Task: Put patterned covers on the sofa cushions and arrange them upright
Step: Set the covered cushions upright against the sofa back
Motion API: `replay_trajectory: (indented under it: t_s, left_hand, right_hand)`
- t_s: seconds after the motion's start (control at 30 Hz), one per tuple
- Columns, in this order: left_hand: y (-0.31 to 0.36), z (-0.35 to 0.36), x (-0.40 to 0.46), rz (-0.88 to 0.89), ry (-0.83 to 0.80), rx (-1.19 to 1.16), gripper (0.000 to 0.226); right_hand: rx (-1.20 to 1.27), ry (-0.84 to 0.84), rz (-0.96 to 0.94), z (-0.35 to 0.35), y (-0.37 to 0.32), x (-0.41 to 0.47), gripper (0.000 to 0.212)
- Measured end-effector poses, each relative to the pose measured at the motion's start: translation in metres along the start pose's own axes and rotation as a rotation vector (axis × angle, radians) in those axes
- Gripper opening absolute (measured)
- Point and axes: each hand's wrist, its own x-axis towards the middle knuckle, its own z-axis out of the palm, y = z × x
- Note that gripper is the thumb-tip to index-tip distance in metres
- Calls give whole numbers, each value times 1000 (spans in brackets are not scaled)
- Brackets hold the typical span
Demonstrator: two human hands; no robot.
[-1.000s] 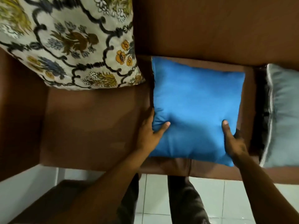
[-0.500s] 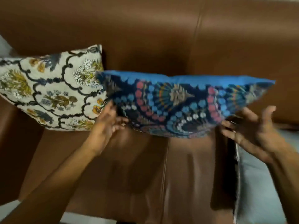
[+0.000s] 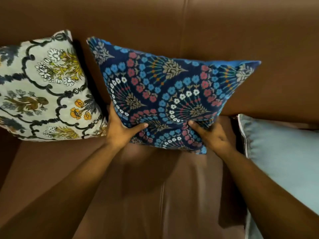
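Head view, both hands' fingers apparently behind blue patterned cushion (image 3: pixel 165 94), thumbs pinching front, grasping it.

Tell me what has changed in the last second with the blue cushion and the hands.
The square cushion with the dark blue floral cover was lifted off the seat, where it lay plain blue side up, turned over, and now stands against the brown leather sofa backrest, pattern facing out. The left hand and right hand grip its lower edge again. The cream floral cushion and pale blue cushion stayed put.
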Motion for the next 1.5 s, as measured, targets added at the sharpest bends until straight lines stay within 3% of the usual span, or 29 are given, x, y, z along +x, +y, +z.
replay_trajectory:
  t_s: [0.07, 0.13, 0.2, 0.27, 0.3, 0.37, 0.43, 0.47, 0.53, 0.63, 0.7, 0.8, 0.9, 0.97, 1.07, 1.13, 1.2, 1.27, 1.37, 1.5]
  left_hand:
    - [2, 6, -1, -20, 71, 14, 126]
    - [7, 23, -21, -40, 166, 65, 117]
    - [16, 54, -65, -148, 265, 95, 106]
    - [20, 91, -119, -127, 288, 142, 101]
    - [22, 115, -145, -93, 219, 156, 102]
    - [35, 170, -196, -106, -78, 121, 105]
    - [62, 224, -237, -110, -404, 37, 107]
    - [76, 250, -256, -56, -511, 44, 109]
    - [91, 296, -279, 55, -571, 103, 109]
    - [99, 324, -277, 55, -563, 111, 103]
    - [119, 313, -270, -56, -551, 10, 97]
    - [177, 281, -248, -238, -464, -305, 85]
    - [246, 254, -210, -343, -583, -679, 101]
    - [274, 248, -174, -272, -638, -652, 114]
    - [289, 270, -121, -104, -552, -546, 129]
    - [283, 293, -97, 35, -419, -373, 125]
    - [267, 313, -82, 204, -318, -109, 115]
    - [248, 322, -81, 209, -255, 15, 114]
    - [238, 335, -97, 118, -278, -84, 115]
    - [233, 346, -107, 79, -168, -116, 109]
  right_hand:
    - [-58, -6, -27, -4, -4, 3, 70]
    - [-183, 71, -71, -26, -5, -13, 71]
    - [-372, 280, -136, -73, 8, -41, 54]
    - [-465, 514, -111, -142, 39, -80, 37]
    - [-489, 621, -10, -186, 63, -101, 39]
    - [-551, 771, 329, -268, 117, -154, 65]
    - [-438, 758, 613, -325, 173, -197, 81]
    - [-300, 688, 665, -340, 191, -213, 79]
    - [-127, 558, 630, -352, 211, -233, 74]
    - [-50, 365, 557, -361, 186, -229, 55]
    - [-65, 340, 542, -385, 160, -218, 34]
    - [9, 399, 484, -434, 102, -203, 31]
    - [252, 357, 441, -473, 41, -179, 24]
    - [480, 332, 352, -489, 4, -147, 26]
    - [721, 288, 43, -493, -30, -90, 33]
    - [644, 312, -137, -483, -28, -65, 61]
    - [375, 409, -147, -464, -18, -56, 86]
    - [158, 437, -134, -450, 10, -53, 98]
    - [72, 491, -125, -437, 43, -50, 96]
    - [102, 557, -187, -438, 41, -41, 73]
